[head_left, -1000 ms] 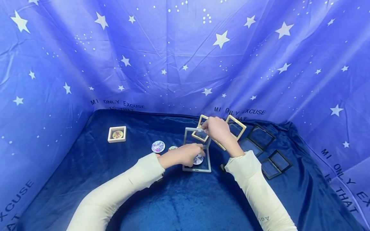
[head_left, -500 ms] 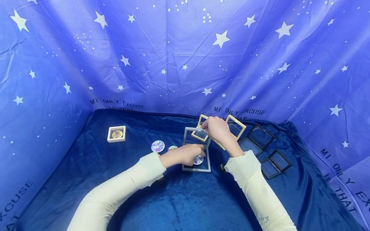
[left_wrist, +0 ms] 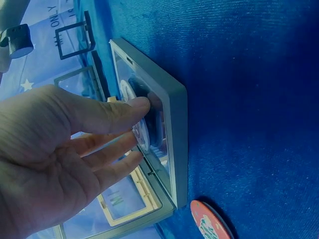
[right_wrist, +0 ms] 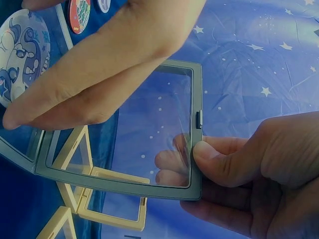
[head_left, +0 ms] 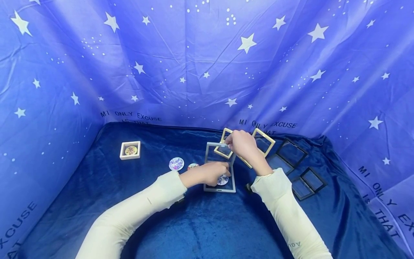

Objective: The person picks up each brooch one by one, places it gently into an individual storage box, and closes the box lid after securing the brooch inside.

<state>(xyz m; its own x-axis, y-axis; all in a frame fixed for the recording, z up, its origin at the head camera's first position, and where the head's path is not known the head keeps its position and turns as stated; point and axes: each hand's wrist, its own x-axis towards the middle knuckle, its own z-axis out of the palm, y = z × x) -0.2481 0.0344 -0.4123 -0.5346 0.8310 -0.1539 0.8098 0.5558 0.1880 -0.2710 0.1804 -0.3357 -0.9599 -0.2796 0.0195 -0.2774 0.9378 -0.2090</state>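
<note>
A grey hinged display frame [head_left: 220, 191] with clear film stands unfolded on the cloth, its lower half flat and its lid raised. My right hand [head_left: 242, 144] pinches the lid's top edge beside the catch, thumb on one face and fingers on the other. Over the lower half, my left hand [head_left: 213, 173] holds a round badge [right_wrist: 22, 57] by its rim between thumb and fingers. The badge has a blue and white cartoon print and lies close against the film in the left wrist view. In the head view my left fingers cover part of it.
Left of the frame are a purple-patterned badge [head_left: 176, 164] and a red badge [left_wrist: 209, 221]. A small cream frame [head_left: 130, 150] with a yellow disc stands far left. Unfolded yellow frames [head_left: 265, 138] and black frames [head_left: 308, 183] sit to the right. A starry curtain [head_left: 187, 72] hangs behind.
My left hand shifts very slightly to the right with the badge over the lower half. My right hand keeps its grip on the lid, and the other things stay put.
</note>
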